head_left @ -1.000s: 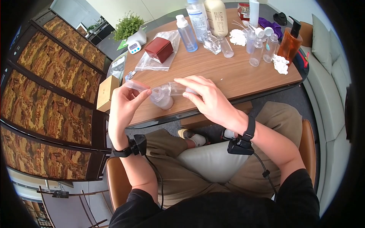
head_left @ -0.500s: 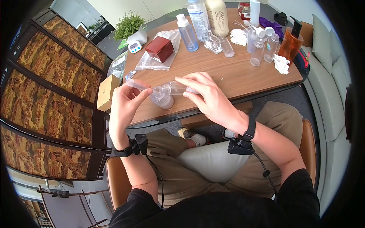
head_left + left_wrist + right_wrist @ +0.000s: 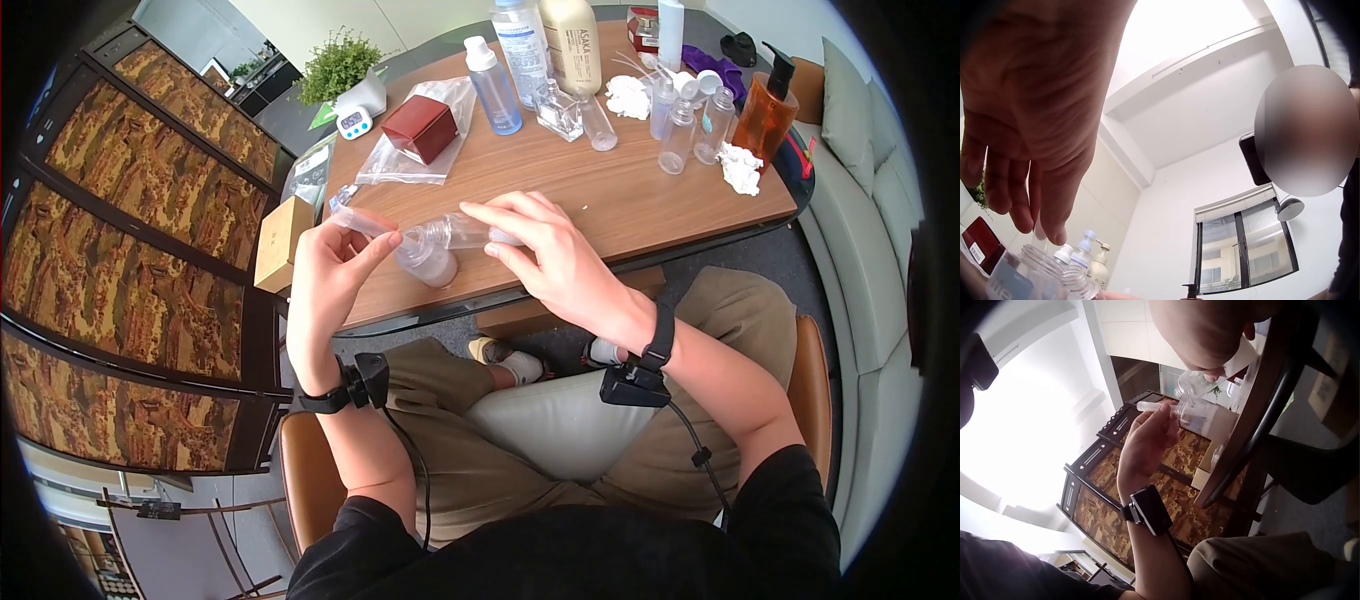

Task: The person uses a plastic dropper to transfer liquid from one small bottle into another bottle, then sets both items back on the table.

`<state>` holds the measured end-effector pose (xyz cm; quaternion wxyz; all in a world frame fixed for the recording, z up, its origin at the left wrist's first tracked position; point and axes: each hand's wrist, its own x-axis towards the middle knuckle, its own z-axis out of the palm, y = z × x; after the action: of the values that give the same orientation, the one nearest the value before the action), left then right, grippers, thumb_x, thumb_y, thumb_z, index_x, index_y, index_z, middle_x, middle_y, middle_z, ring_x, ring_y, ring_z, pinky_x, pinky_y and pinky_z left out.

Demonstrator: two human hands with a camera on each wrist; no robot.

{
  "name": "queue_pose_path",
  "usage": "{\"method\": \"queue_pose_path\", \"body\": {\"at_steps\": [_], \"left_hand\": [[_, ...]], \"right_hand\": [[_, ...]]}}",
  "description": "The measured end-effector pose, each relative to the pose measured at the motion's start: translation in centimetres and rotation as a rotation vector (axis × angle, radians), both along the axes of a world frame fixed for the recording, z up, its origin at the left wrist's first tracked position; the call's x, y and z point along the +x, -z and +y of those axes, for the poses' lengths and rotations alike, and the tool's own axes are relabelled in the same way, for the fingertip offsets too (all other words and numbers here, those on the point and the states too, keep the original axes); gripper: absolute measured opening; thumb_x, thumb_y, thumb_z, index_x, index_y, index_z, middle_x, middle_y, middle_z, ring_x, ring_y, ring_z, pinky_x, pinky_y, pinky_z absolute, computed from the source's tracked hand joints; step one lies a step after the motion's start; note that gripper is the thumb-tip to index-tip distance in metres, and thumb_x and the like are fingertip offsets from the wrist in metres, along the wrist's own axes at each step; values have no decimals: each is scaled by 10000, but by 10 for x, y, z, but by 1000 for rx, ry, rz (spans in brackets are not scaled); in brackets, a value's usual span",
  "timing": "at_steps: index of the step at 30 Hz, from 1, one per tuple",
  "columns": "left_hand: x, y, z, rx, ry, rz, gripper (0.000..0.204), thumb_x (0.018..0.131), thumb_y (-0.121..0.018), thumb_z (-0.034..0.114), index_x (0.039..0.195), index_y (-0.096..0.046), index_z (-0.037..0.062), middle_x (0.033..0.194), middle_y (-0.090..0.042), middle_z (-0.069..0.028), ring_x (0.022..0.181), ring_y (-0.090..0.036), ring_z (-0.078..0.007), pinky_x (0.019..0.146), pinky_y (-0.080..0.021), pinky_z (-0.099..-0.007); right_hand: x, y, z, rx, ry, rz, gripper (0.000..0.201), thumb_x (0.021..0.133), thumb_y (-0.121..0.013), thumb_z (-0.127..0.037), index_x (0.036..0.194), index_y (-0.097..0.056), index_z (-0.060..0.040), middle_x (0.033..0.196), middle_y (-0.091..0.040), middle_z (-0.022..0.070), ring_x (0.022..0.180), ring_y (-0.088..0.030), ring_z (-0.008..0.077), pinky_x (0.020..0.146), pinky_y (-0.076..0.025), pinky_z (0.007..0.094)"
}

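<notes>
Near the table's front edge stands a translucent wide-mouthed bottle (image 3: pixel 428 265) with a cloudy, whitish look; a blue label shows in the left wrist view. My left hand (image 3: pixel 332 275) pinches a clear plastic tube (image 3: pixel 1149 407) between thumb and fingers, right at that bottle's open mouth. From the other side, my right hand (image 3: pixel 560 255) grips a smaller clear bottle (image 3: pixel 462 231), tipped on its side. Its open neck (image 3: pixel 1075 278) meets the rim of the wide-mouthed bottle. The right palm and fingers cover the small bottle's base in the head view.
Behind lie a dark red box (image 3: pixel 420 130) on a plastic bag, a blue bottle (image 3: pixel 493 90) and a cream pump bottle (image 3: pixel 570 50). Several small clear bottles, crumpled tissue (image 3: pixel 740 170) and an amber pump bottle (image 3: pixel 765 110) stand right. A cardboard box (image 3: pixel 283 245) sits left.
</notes>
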<state>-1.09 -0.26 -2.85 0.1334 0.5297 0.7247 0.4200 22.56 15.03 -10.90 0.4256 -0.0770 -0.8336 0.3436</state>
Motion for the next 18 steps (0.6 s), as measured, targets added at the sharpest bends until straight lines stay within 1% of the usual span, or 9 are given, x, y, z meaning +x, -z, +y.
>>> {"method": "queue_pose_path", "body": {"at_steps": [5,13,18], "left_hand": [[0,0,-1,-3,-5,9,213,990,-874,204,1071,-827,13,706,-585,87,653,-427,-11,577,-317,-245],[-2,0,-1,-1,6,-3,203,986,-875,197,1061,-827,15,696,-572,87,646,-417,-13,571,-307,-251],[-2,0,-1,2,7,5,201,985,-876,197,1055,-826,15,689,-565,88,638,-408,-14,567,-299,-254]], "right_hand": [[0,1,0,2,7,-3,431,1001,-683,-3,1432,-697,-17,1154,-683,131,1048,-613,335,996,-511,466],[1,-1,0,-10,-5,-10,423,1007,-683,-16,1430,-696,-19,1175,-688,136,1097,-629,343,1014,-512,469],[1,-1,0,-12,-5,-11,422,1009,-685,-20,1431,-695,-19,1177,-688,138,1098,-629,346,1011,-515,470]]}}
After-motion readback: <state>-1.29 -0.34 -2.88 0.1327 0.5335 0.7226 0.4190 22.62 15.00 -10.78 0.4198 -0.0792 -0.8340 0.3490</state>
